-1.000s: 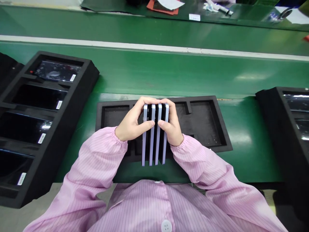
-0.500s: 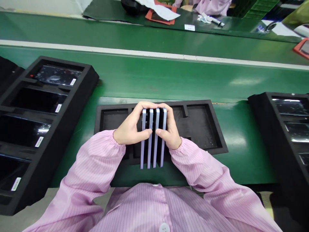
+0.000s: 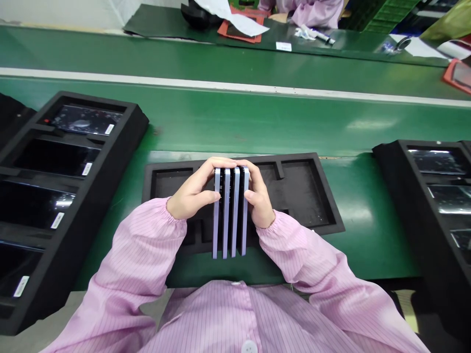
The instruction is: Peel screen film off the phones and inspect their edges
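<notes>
Several slim phones with lilac edges stand on edge side by side, narrow gaps between them. My left hand grips the group from the left, its thumb on the leftmost phone and its fingers over the far ends. On the right side my right hand clasps the same group, thumb against the rightmost edge. Both hands' fingertips meet at the far end. Beneath them lies a black foam tray with bare compartments; how the phones' undersides rest is hidden.
At the left a black foam tray holds several dark-screened devices, and another tray with devices stands at the right. Across the green bench, a person's pink sleeve shows behind papers and red frames.
Both thumbs have moved apart, from the middle of the phones to the outer ones. The view has shifted slightly.
</notes>
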Demonstrator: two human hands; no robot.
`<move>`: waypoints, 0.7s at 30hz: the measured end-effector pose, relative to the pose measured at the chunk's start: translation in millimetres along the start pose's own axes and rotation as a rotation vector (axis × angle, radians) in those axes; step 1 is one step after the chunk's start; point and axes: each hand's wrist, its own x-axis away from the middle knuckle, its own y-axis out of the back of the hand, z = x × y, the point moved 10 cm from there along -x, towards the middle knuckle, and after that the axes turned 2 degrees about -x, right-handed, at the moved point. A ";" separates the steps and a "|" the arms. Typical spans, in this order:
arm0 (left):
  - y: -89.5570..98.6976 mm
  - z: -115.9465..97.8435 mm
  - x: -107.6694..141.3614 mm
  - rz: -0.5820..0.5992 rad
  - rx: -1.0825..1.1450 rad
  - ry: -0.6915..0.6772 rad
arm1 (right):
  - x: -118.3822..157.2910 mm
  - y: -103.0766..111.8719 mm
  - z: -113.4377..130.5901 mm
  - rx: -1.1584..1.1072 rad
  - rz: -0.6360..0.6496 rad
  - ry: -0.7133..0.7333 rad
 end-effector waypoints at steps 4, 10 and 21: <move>0.2 -0.2 0.6 -0.002 -0.014 0.007 | 0.1 1.1 -3.0 0.054 -0.014 -0.040; 1.6 -0.2 1.7 0.006 -0.040 -0.007 | 0.0 0.8 -4.9 0.044 0.007 -0.053; -0.9 -8.6 2.4 0.054 -0.169 -0.075 | -0.1 -3.9 -2.9 0.010 0.039 -0.069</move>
